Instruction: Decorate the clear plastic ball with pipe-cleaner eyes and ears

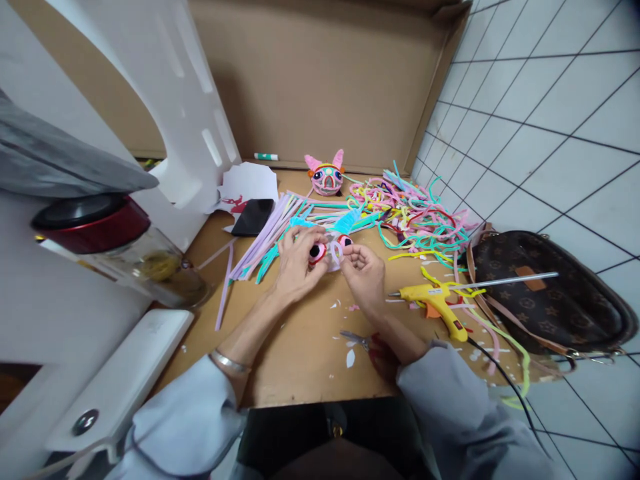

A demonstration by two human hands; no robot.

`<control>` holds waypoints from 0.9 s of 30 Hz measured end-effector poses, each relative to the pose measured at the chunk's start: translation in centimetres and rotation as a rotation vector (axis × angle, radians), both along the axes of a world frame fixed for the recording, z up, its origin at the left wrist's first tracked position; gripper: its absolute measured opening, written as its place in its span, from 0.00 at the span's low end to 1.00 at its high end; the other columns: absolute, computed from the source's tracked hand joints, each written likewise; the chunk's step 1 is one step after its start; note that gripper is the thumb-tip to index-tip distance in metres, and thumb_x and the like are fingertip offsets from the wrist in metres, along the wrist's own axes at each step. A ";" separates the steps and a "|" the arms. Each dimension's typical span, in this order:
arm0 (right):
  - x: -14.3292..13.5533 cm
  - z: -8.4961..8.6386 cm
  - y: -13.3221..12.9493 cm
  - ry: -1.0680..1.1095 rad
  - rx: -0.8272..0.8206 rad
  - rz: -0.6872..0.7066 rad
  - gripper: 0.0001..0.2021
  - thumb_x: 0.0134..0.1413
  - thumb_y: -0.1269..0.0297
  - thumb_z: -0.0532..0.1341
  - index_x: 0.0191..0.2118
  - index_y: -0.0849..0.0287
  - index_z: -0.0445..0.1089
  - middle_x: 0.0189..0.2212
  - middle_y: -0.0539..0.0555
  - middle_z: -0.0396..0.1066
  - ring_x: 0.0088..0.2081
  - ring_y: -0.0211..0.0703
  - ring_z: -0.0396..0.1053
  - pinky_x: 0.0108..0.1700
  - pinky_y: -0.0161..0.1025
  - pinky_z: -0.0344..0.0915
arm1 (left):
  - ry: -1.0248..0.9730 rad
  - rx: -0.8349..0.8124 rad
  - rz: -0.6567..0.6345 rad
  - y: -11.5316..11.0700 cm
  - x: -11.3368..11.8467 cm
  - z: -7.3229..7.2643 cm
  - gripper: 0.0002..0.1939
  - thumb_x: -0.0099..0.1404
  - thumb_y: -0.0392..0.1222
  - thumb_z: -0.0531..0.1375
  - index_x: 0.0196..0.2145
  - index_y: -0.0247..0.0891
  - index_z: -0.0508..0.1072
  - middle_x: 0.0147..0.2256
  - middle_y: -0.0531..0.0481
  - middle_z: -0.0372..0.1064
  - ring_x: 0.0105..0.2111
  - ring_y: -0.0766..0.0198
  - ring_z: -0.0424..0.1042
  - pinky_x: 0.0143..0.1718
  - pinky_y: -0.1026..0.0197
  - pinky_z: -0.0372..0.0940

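Observation:
Near the middle of the brown table, my left hand is closed around the left side of a small craft figure with pink-and-black round eyes and light blue ear-like parts. My right hand pinches a pale lilac loop against the front of the figure. Behind them sits a finished-looking pink animal head with two upright ears. Pastel fuzzy stems lie to the left of and behind the figure.
A tangled heap of colored stems, a yellow glue gun and a brown bag are on the right. Scissors lie near the right forearm. A black phone and a glass jar stand left.

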State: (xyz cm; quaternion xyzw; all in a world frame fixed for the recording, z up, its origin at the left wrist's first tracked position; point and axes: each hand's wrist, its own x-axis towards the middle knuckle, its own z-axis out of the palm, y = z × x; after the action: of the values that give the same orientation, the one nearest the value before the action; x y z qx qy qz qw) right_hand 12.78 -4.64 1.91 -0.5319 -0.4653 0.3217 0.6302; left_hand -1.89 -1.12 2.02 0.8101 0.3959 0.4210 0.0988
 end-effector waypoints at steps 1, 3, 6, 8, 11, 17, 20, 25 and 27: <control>0.1 -0.1 0.0 -0.016 0.007 -0.005 0.07 0.43 0.59 0.62 0.30 0.55 0.68 0.20 0.46 0.67 0.23 0.36 0.66 0.26 0.33 0.65 | -0.015 0.006 0.000 0.1 0.0 0.0 0.14 0.62 0.43 0.55 0.45 0.41 0.70 0.55 0.44 0.72 0.55 0.47 0.61 0.57 0.42 0.56; 0.2 -0.3 0.0 -0.046 0.009 -0.004 0.06 0.44 0.60 0.61 0.29 0.55 0.67 0.20 0.45 0.66 0.23 0.36 0.65 0.26 0.33 0.65 | -0.032 0.010 -0.004 0.1 -0.1 -0.1 0.14 0.62 0.42 0.55 0.46 0.41 0.70 0.55 0.44 0.73 0.55 0.48 0.61 0.57 0.43 0.56; 0.3 -0.4 0.0 -0.084 -0.005 0.014 0.05 0.44 0.61 0.61 0.28 0.55 0.67 0.20 0.45 0.66 0.23 0.35 0.64 0.26 0.33 0.64 | -0.040 0.020 -0.026 0.1 0.0 0.0 0.14 0.62 0.41 0.55 0.46 0.41 0.70 0.53 0.45 0.73 0.55 0.49 0.62 0.57 0.44 0.57; 0.2 -0.5 -0.1 -0.107 -0.012 0.024 0.05 0.45 0.61 0.61 0.28 0.55 0.67 0.20 0.45 0.66 0.23 0.35 0.64 0.26 0.33 0.64 | -0.045 0.034 -0.044 0.1 0.1 0.0 0.14 0.62 0.40 0.55 0.46 0.41 0.70 0.53 0.45 0.73 0.54 0.49 0.62 0.57 0.44 0.57; 0.2 -0.6 -0.3 -0.146 -0.012 0.003 0.03 0.46 0.62 0.61 0.28 0.54 0.68 0.19 0.45 0.67 0.23 0.36 0.65 0.28 0.34 0.64 | -0.043 0.031 -0.050 0.1 0.1 0.0 0.14 0.61 0.39 0.55 0.46 0.42 0.70 0.53 0.45 0.73 0.54 0.49 0.62 0.57 0.44 0.58; 0.3 -0.8 -0.4 -0.230 0.003 -0.015 0.01 0.48 0.64 0.61 0.28 0.53 0.68 0.20 0.45 0.68 0.24 0.37 0.67 0.30 0.35 0.65 | -0.029 0.022 -0.031 0.0 0.2 0.1 0.12 0.60 0.39 0.55 0.43 0.43 0.69 0.52 0.45 0.73 0.54 0.49 0.63 0.58 0.43 0.58; 0.3 -0.8 -0.3 -0.272 0.012 -0.011 0.01 0.49 0.65 0.60 0.28 0.53 0.68 0.21 0.45 0.69 0.24 0.37 0.68 0.31 0.35 0.66 | -0.007 0.008 -0.020 0.0 0.3 0.1 0.10 0.60 0.40 0.56 0.42 0.43 0.68 0.53 0.45 0.72 0.54 0.49 0.62 0.58 0.43 0.59; 0.4 -1.1 -0.3 -0.306 0.028 -0.012 0.01 0.49 0.64 0.61 0.29 0.53 0.68 0.22 0.45 0.69 0.24 0.37 0.68 0.31 0.35 0.64 | 0.006 0.025 -0.027 -0.1 0.3 -0.1 0.08 0.64 0.44 0.57 0.41 0.43 0.67 0.53 0.44 0.71 0.55 0.49 0.62 0.59 0.43 0.58; 0.4 -1.1 -0.3 -0.300 0.041 0.004 0.02 0.50 0.63 0.61 0.29 0.53 0.68 0.22 0.46 0.69 0.24 0.37 0.68 0.30 0.35 0.64 | 0.010 0.040 -0.028 0.0 0.3 -0.3 0.08 0.65 0.46 0.57 0.41 0.43 0.66 0.53 0.43 0.71 0.55 0.50 0.63 0.59 0.43 0.58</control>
State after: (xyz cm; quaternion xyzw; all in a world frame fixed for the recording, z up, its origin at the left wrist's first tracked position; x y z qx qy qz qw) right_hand 13.20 -4.98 0.76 -0.5600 -0.5618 0.2303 0.5637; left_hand -1.57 -1.08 1.70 0.8195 0.3767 0.4231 0.0865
